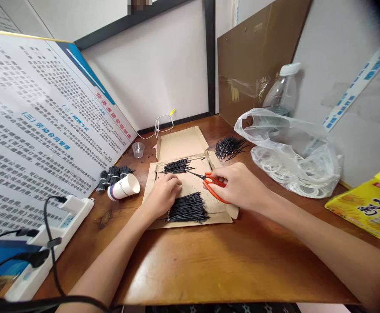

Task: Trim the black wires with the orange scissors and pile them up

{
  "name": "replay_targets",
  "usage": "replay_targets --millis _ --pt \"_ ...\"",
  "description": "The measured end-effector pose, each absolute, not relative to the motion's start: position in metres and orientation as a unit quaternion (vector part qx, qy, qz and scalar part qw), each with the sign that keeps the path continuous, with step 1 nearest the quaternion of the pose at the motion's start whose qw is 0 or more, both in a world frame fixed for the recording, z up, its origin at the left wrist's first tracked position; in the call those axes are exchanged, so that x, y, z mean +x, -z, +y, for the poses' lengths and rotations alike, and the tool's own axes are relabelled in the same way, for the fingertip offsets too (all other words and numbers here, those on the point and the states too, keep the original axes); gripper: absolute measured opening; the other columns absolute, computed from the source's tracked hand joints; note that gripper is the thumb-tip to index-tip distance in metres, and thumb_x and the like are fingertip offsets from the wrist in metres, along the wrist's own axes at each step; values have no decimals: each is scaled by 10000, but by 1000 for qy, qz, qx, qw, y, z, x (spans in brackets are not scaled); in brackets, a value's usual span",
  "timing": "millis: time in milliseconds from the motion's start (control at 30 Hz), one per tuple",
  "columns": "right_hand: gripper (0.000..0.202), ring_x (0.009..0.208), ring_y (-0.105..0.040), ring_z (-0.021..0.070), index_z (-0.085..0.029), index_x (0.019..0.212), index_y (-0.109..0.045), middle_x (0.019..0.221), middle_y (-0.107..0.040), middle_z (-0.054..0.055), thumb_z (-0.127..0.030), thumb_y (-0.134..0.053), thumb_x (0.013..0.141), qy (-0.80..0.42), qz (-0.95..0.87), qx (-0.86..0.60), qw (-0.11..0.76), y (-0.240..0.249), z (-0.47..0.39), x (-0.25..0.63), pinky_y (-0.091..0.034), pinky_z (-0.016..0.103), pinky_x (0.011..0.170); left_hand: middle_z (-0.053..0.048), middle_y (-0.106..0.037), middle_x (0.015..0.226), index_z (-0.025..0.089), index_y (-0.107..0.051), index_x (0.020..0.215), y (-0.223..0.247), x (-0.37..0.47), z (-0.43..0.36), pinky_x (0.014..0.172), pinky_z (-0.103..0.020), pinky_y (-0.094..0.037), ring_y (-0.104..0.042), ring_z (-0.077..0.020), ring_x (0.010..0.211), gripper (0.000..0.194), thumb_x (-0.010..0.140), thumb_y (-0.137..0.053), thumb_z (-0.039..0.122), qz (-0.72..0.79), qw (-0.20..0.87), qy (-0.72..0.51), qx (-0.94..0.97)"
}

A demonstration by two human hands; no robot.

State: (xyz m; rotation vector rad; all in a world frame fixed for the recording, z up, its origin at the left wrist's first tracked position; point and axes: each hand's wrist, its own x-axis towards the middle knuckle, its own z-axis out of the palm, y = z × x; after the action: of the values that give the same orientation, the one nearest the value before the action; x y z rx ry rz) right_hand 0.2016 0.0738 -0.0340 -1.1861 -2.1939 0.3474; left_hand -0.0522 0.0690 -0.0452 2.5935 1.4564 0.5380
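My right hand grips orange-handled scissors, their narrow dark blades pointing left beside the upper bundle of short black wires. On the flattened cardboard box, my left hand is closed, with curled fingers between that bundle and a lower bundle of black wires. Whatever those fingers may hold is hidden. Both bundles lie on the cardboard, their strands running roughly sideways.
Loose black wires are heaped behind the cardboard. At left are tied wire bundles, a tipped paper cup, a plastic cup and a power strip. A plastic bag, bottle and yellow packet stand right.
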Motion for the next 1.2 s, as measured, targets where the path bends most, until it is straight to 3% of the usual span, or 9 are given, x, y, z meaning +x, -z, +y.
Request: replay_targets --millis 67,167,367,500,733,900,1200 --pt "318 514 -328 112 -202 575 -397 512 -428 -11 -364 -497 830 -129 -829 -449 306 34 74 201 -234 300 578 -82 -658 970 163 -669 909 37 -47 66 909 -398 -497 -611 -237 965 82 936 -593 174 462 107 -164 865" --pt "313 524 -351 114 -199 579 -400 522 -457 -4 -354 -500 832 -129 -831 -448 305 34 74 201 -240 298 582 -51 -645 891 166 -665 828 31 -40 61 850 -345 -489 -609 -213 903 66 889 -655 144 447 149 -139 871" --pt "271 541 -398 120 -186 605 -496 553 -541 19 -329 -517 835 -125 -834 -445 301 35 74 202 -259 294 589 -29 -623 817 161 -594 766 32 -36 58 769 -306 -457 -577 -192 828 142 852 -619 52 466 137 -165 858" --pt "290 527 -375 113 -185 588 -485 531 -513 10 -332 -521 835 -119 -834 -445 302 36 75 202 -253 293 581 -6 -634 758 164 -595 758 32 -37 58 721 -286 -436 -567 -166 745 138 849 -611 62 491 145 -206 834" --pt "319 510 -370 106 -182 577 -504 511 -490 -4 -377 -545 825 -136 -834 -429 320 34 72 202 -247 293 567 -9 -651 743 155 -625 911 28 -35 56 641 -242 -446 -585 -136 679 86 892 -548 122 486 212 -309 790" --pt "320 517 -335 102 -190 564 -437 504 -449 -16 -359 -531 818 -135 -840 -432 299 32 70 202 -236 293 572 -1 -625 705 156 -637 909 27 -34 55 598 -224 -435 -541 -112 604 166 966 -491 211 464 214 -310 802" --pt "314 545 -290 103 -190 587 -428 528 -434 -17 -347 -526 841 -131 -855 -413 285 33 70 202 -215 292 580 2 -639 715 157 -650 922 30 -34 54 563 -206 -419 -520 -89 556 181 983 -485 200 457 209 -318 804"
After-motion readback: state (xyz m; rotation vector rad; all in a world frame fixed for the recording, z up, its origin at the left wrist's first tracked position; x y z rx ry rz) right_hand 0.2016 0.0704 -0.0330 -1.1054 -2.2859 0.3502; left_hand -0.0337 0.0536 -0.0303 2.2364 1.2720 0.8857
